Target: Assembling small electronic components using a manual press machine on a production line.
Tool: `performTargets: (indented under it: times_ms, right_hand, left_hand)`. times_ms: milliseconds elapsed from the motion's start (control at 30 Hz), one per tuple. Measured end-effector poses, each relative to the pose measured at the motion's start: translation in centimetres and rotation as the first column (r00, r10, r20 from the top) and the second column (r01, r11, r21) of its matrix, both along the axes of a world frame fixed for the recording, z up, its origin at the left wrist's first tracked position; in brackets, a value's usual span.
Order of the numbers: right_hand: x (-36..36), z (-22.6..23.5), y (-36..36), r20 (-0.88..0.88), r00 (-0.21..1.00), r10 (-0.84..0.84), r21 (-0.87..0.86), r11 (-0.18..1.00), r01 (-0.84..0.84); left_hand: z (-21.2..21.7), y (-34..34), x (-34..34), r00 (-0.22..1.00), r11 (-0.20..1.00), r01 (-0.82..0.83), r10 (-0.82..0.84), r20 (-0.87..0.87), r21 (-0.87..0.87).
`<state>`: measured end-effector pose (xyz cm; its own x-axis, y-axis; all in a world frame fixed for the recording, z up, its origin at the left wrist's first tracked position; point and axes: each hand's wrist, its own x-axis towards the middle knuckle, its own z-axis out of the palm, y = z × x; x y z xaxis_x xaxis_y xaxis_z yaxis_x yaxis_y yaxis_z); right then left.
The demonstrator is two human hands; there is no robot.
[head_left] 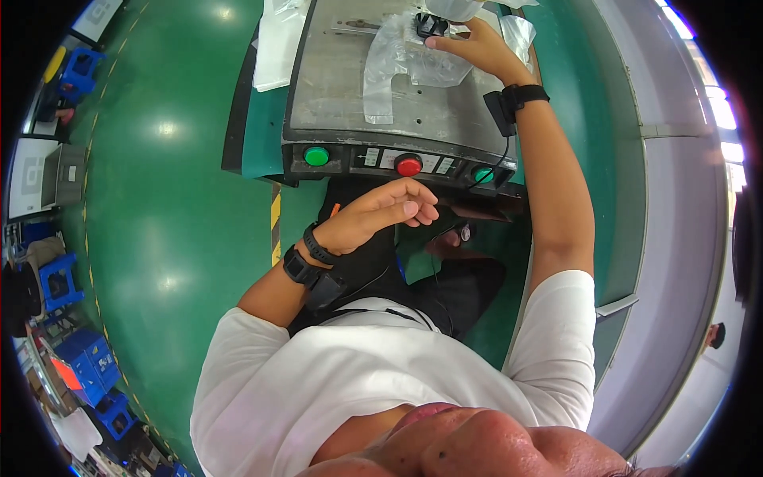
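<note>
My right hand (486,52) reaches to the far part of the metal worktop (334,95). Its thumb and fingers close at the edge of a small black part (431,25), whose exact kind I cannot make out. Around and under that part lie crumpled clear plastic bags (385,75). My left hand (385,211) hangs in the air just before the machine's front panel, its fingers loosely bent and apart from the thumb, with nothing in them. Both wrists carry black straps with small black devices; a thin cable runs from the right one.
The front panel has a red button (408,164) between two green buttons (316,156). White sheets or bags (278,48) lie at the machine's left edge. Blue stools (62,282) and a blue box (87,364) stand far left. A pale wall (675,207) runs along the right.
</note>
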<state>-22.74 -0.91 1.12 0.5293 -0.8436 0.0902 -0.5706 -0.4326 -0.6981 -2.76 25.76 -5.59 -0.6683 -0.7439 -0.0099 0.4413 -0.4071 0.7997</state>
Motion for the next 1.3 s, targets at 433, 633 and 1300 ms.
performTargets:
  times_ms: [433,633,1300]
  right_hand:
    - [0.7,0.1,0.9,0.052,0.994,-0.097,0.073,0.993,0.093]
    - [-1.4,-3.3,1.0,0.14,0.984,-0.112,-0.303,0.941,0.151]
    - [-9.6,-10.9,24.1,0.3,0.704,-0.644,-0.092,0.715,0.693]
  left_hand:
    - [1.5,1.4,1.5,0.996,0.997,-0.041,0.046,0.081,-0.071]
    - [2.9,0.9,3.1,0.945,0.928,-0.227,0.283,0.162,-0.294]
    - [-2.1,-1.2,8.8,0.226,0.547,-0.361,0.837,0.498,-0.755]
